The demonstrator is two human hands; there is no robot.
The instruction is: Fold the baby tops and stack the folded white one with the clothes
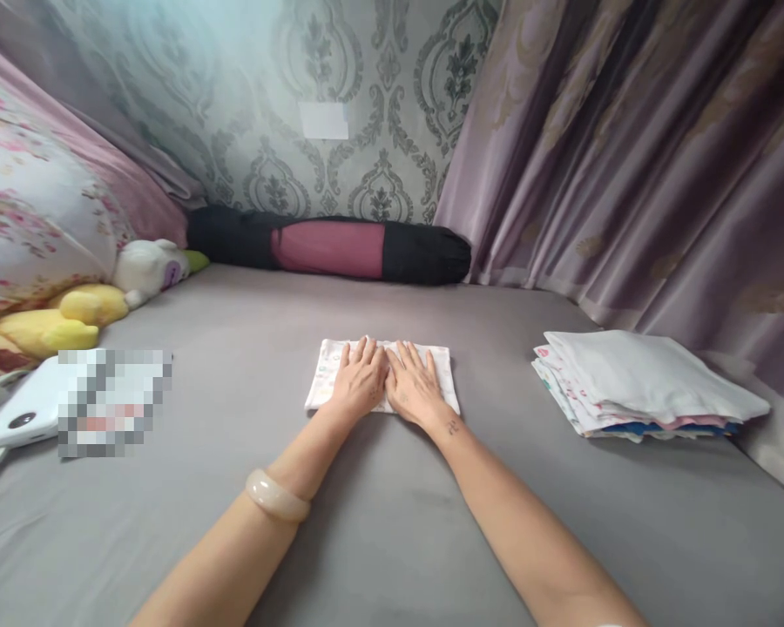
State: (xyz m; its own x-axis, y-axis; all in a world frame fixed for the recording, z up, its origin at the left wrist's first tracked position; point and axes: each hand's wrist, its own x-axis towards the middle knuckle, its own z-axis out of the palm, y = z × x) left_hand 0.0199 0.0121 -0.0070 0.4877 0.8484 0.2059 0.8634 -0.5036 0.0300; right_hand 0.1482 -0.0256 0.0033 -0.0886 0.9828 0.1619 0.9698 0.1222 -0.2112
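A folded white cloth with a small coloured print (325, 376) lies flat on the grey bed sheet (392, 531), a little above the middle of the view. My left hand (361, 376) rests palm down on its left half, fingers stretched out. On the right half, my right hand (415, 380) is also laid flat, with its fingers slightly apart. The two hands nearly meet at the cloth's centre and cover much of it. A pale bangle (278, 496) circles my left forearm.
To the right sits a stack of folded cloths (653, 379). A black and maroon roll-shaped bag (330, 248) lies along the wall. At left are a white device (39, 401), a blurred-out item (118, 405), a yellow plush toy (52, 326), a white plush toy (149, 272) and a floral pillow (32, 192).
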